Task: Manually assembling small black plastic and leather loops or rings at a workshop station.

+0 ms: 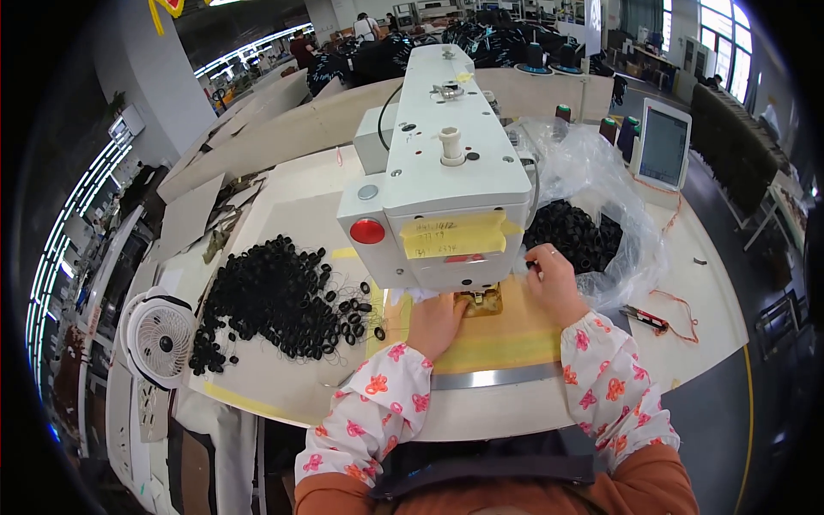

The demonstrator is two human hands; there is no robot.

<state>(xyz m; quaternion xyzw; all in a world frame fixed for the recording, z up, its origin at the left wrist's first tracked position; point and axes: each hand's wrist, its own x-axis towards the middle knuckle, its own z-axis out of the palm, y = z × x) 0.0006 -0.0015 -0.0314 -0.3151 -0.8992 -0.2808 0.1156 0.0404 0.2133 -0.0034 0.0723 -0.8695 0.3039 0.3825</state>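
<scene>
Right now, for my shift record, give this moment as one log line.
left hand: at needle plate | right hand: beside sewing machine | black rings: piled left | bag: right

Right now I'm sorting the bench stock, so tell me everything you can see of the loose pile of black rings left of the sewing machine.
The pile of black rings is a broad, uneven heap of many small dark loops, rubbery or elastic-looking, lying bare on the pale table. It thins into scattered single rings toward the sewing machine. A small white fan stands just beyond its left edge. Neither hand touches it; the left hand rests nearest, under the machine head.
</scene>
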